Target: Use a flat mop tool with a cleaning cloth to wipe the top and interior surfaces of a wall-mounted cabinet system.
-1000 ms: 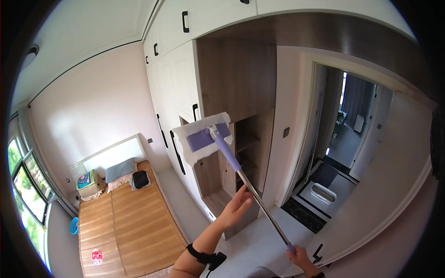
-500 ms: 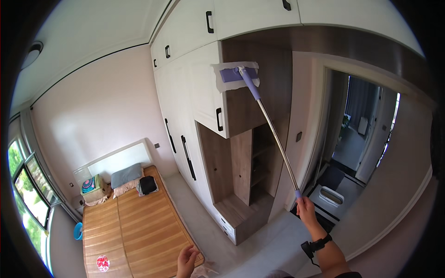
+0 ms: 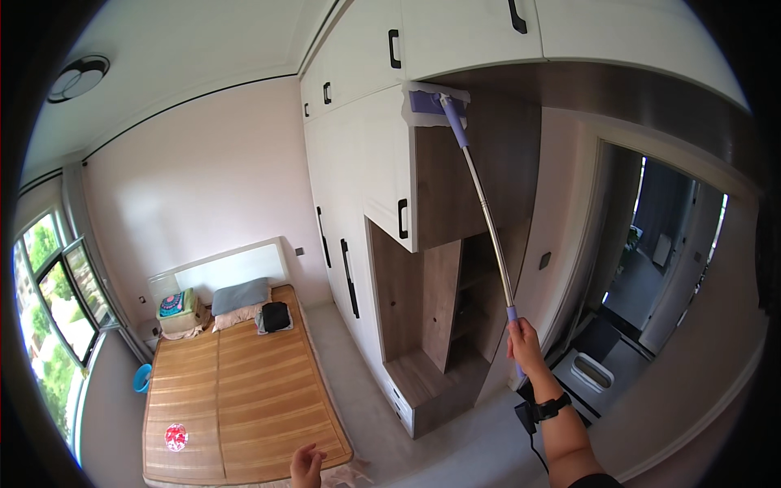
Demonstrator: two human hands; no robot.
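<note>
My right hand point(image 3: 525, 346) is closed round the purple grip of a flat mop point(image 3: 488, 213) with a long metal pole, raised at a slant. The mop's purple head, wrapped in a white cloth point(image 3: 421, 118), lies against the brown side panel of the wardrobe point(image 3: 476, 175), just under the upper cabinets, and overlaps the edge of the white door. Low in the view, in front of the bed, my left hand point(image 3: 307, 466) holds nothing that I can see; its fingers are loosely bent and apart.
A bed point(image 3: 268, 390) with a woven mat, a grey pillow point(image 3: 242, 296) and a red-and-white round fan point(image 3: 176, 437) stands at left. An open window point(image 3: 69, 301) is beyond it. The wardrobe has an open niche and bench point(image 3: 419, 378). At right is a doorway point(image 3: 602, 268).
The mop head has moved up along the wardrobe's side panel toward the upper cabinets. My right hand has risen with the pole. The view has shifted slightly.
</note>
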